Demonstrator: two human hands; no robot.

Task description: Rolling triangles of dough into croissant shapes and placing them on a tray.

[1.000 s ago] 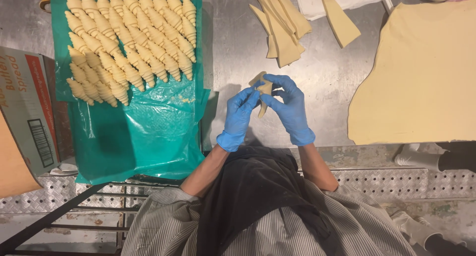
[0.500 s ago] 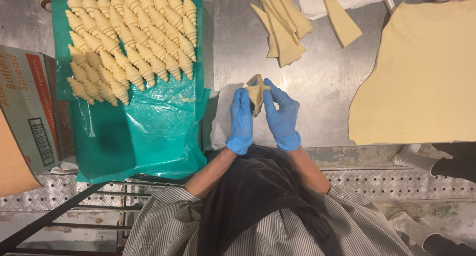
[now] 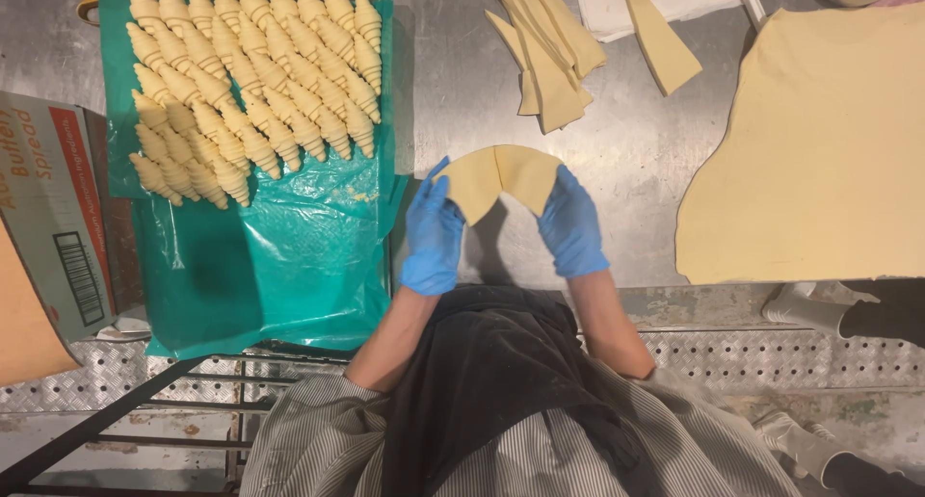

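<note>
Both gloved hands hold one piece of raw dough above the steel table, near the frame's centre. The left hand pinches its 9 o'clock end and the right hand its 3 o'clock end, so it arches between them with a slit at the top.

The dough looks soft and thin; pulled further apart it could tear along that slit, or stretch unevenly and sag. Warm fingers could also make it sticky against the blue gloves.

At 10 o'clock, rows of rolled croissants lie close-packed on a glossy, wrinkled green plastic sheet; they are ridged, tapered and pale, and a careless sleeve could dent them. At 12 o'clock a loose pile of cut dough triangles overlaps, flat and matte. At 3 o'clock a broad rolled dough sheet lies smooth, with an uneven edge. A cardboard box sits at 9 o'clock. The table is scuffed, dull metal.
</note>
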